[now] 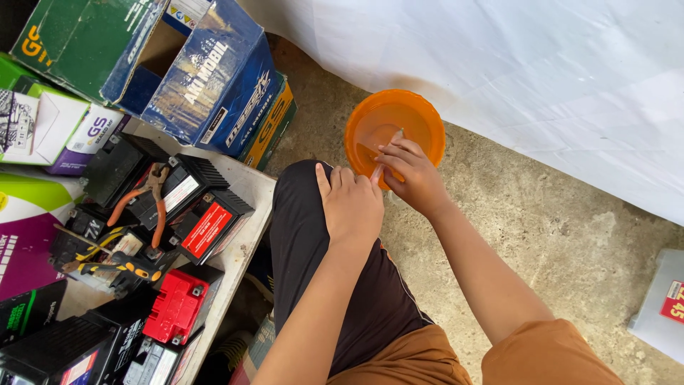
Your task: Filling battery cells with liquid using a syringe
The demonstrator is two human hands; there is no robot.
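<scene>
An orange plastic bowl (420, 117) stands on the concrete floor in front of my knee. My right hand (413, 175) reaches over its near rim and grips a thin pale stick-like tool (387, 151) that slants into the bowl. My left hand (349, 207) rests flat on my left knee, on the black trouser leg (306, 242), fingers together, holding nothing. The two hands touch near the bowl's near edge.
A low white table (242, 246) on the left carries several black and red small batteries (206, 228), orange-handled pliers (153, 196) and a yellow-black tool (125, 267). Blue and green cardboard boxes (214, 78) stand behind. A white sheet (534, 78) covers the top right; a pale box (662, 306) sits at the right edge.
</scene>
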